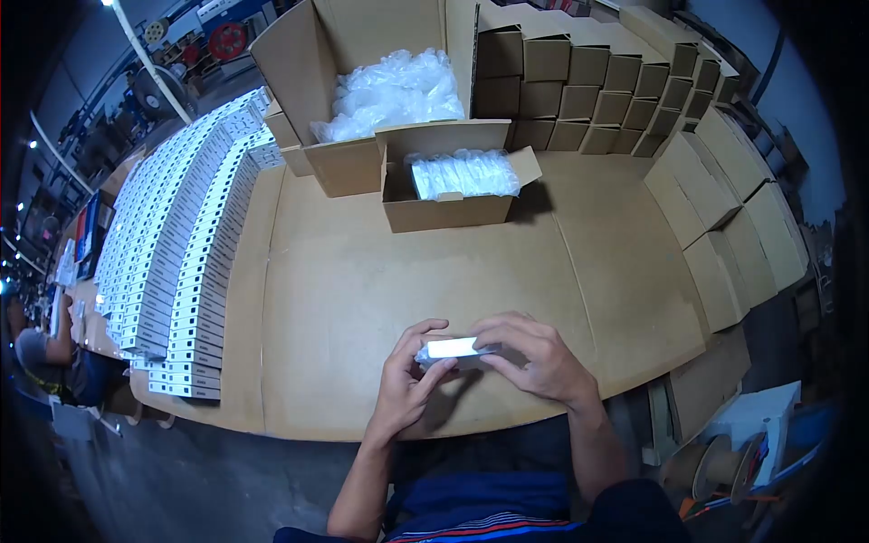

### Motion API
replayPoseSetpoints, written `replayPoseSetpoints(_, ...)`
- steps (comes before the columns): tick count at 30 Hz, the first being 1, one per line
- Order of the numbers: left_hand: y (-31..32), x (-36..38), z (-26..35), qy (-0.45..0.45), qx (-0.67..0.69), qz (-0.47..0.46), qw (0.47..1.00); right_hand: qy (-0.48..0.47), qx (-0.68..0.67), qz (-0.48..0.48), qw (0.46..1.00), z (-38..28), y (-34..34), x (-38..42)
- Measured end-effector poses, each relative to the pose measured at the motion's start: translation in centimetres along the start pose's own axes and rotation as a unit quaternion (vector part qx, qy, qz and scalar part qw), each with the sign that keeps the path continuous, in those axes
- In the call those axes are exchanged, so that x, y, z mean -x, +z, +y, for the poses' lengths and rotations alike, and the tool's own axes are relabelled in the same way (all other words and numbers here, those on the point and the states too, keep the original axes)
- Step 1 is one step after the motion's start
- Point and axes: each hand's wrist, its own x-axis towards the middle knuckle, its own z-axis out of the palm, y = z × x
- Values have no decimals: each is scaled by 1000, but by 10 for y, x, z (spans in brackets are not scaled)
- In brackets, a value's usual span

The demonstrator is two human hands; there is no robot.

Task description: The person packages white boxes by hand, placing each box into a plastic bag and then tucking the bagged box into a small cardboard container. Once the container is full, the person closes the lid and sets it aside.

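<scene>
A small white box (pixel 452 347) is held between both hands over the front part of the table. Its bright face points up, and something bluish and shiny shows at its left end. My left hand (pixel 407 381) grips that left end, thumb along the near side. At the right end, the fingers and thumb of my right hand (pixel 536 358) pinch the box, hiding part of it. Beyond the hands stands an open carton (pixel 447 215), with a row of clear bubble-wrapped packs (pixel 465 176) inside.
A larger open carton (pixel 346 169) behind holds loose clear plastic wrap (pixel 395 92). Long stacks of white boxes (pixel 195 281) line the left side of the cardboard-covered table (pixel 407 271). Brown cartons (pixel 588 68) are stacked at the back right. Another person (pixel 54 348) sits far left.
</scene>
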Motion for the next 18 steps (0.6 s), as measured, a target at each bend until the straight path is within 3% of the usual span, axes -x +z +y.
replayPoseSetpoints(2,-7,-4,-2,17,-19,-9,1000,-27,29,-69,997,0,-6,-11)
replayPoseSetpoints(6,-18,-13,-3,12,0,-12,1000,-63,141,-112,982,-5,-16,-35)
replayPoseSetpoints(9,-22,-21,-4,-34,109,22,993,-66,178,-138,972,-9,-24,-57)
replayPoseSetpoints(12,-32,-37,6,-23,100,51,993,-3,81,-105,991,-6,-33,-81)
replayPoseSetpoints(13,-38,-45,4,12,30,72,997,-31,99,-44,994,-4,-33,-91)
replayPoseSetpoints(16,-58,-73,30,-5,-219,46,974,8,122,75,990,-1,-31,-125)
replayPoseSetpoints(18,-69,-94,27,37,-292,46,955,40,159,161,973,-1,-21,-148)
